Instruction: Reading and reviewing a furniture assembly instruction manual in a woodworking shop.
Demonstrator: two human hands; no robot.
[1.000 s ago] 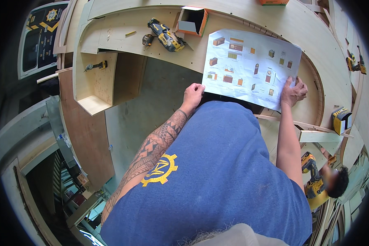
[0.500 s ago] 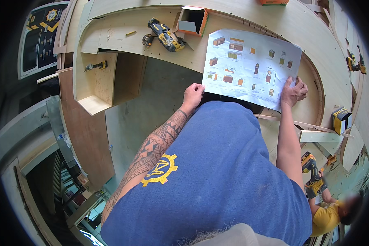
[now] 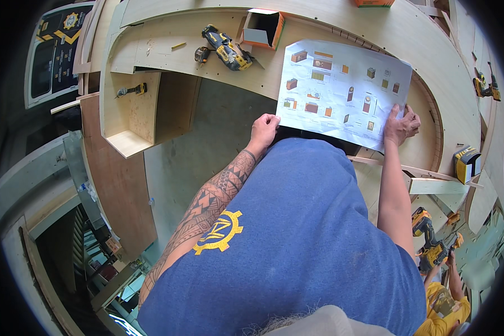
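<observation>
Spread between my hands is a white printed sheet (image 3: 333, 92) covered with small coloured pictures of boxes and cabinet-like pieces. My left hand (image 3: 264, 132) pinches its lower left corner between thumb and fingers. At the lower right corner, my right hand (image 3: 401, 125) grips the edge, with the thumb on the printed face. The paper is slightly creased and hides part of the curved plywood bench (image 3: 252, 78) behind it. A yellow-and-black power tool with a blade (image 3: 227, 49) lies on the bench left of the sheet, beside a tape measure (image 3: 201, 54).
An open orange-and-black box (image 3: 263, 29) stands behind the sheet. Inside a plywood compartment (image 3: 130, 115) at left sits a small drill (image 3: 132, 90). To the right are a black-and-yellow carton (image 3: 466, 164) and cordless tools (image 3: 429, 241). A person in yellow (image 3: 447, 308) works at lower right.
My hands and the sheet have stayed in place. At lower right, the person in yellow has shifted position and raised an arm near the cordless tools.
</observation>
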